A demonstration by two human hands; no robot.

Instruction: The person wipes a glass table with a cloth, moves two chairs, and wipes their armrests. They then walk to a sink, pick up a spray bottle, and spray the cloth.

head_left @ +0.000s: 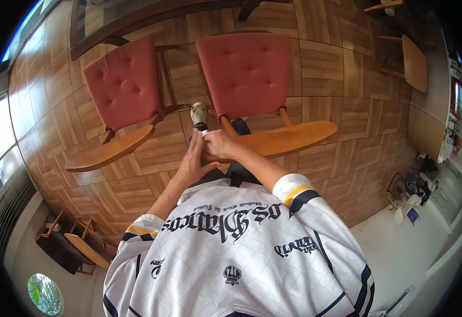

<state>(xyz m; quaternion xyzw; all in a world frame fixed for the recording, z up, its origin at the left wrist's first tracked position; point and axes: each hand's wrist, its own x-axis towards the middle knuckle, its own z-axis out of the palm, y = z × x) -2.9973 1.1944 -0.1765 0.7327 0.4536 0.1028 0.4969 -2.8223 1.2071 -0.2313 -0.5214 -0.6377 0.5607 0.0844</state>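
Note:
My left hand point(193, 162) is stretched out in front of my waist, its fingers straight and its thumb apart. Against its fingertips rests my right hand point(220, 144), with the fingers curled closed around something small and white point(205, 133) that I cannot make out. Both hands are above the wooden backrest point(289, 139) of the nearer red chair point(247, 74). My patterned shoe point(199, 113) shows just beyond the hands.
Another red chair point(124, 84) with a wooden backrest stands to the left. A dark-framed table point(120, 21) is beyond the chairs. More wooden chairs point(415, 63) stand at the far right and lower left, and a fan point(397, 187) is at the right.

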